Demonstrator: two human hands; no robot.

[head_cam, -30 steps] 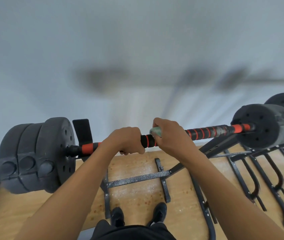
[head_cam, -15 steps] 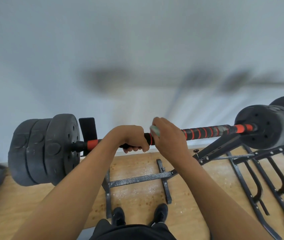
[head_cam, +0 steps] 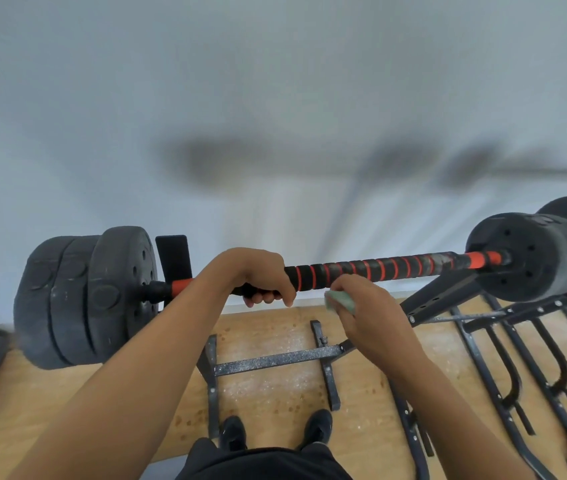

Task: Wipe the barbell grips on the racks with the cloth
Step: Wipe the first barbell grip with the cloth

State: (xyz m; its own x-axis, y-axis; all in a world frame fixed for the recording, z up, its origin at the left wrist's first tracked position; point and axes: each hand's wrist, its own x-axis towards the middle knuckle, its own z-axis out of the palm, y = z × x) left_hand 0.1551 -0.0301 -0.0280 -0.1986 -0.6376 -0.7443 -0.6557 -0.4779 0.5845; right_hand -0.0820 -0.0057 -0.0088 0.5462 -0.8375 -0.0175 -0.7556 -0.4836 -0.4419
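Left hand (head_cam: 261,275) is clamped on the barbell grip (head_cam: 372,270): fingers wrapped over the top, fingertips showing underneath. It holds the black foam at the left end of the striped section.

Right hand (head_cam: 368,306) is just right of that hold and slightly below the bar, fingers closed round a pale green cloth (head_cam: 340,301) (only a corner shows past the fingers). The cloth sits right under the foam, just beside the left hold. Can't tell if it touches the bar or is just clear of it.

Grip foam is black with orange spiral stripes and runs right from the left hold to an orange collar (head_cam: 482,259). Past the collar: right weight plates (head_cam: 528,258), black. Left of the hold: a short orange section, then the left weight plates (head_cam: 95,296), three of them, black.

The bar sits across a black metal rack (head_cam: 275,360), whose cross-brace is straight below the hold, on a wooden floor (head_cam: 50,393). An upright rack pad (head_cam: 173,261) stands just left of the hold, behind the bar. More rack hooks (head_cam: 514,368) are low, right of the right hand. Black shoes (head_cam: 231,433) are beneath both hands. A blurred pale wall (head_cam: 275,81) is behind the bar.
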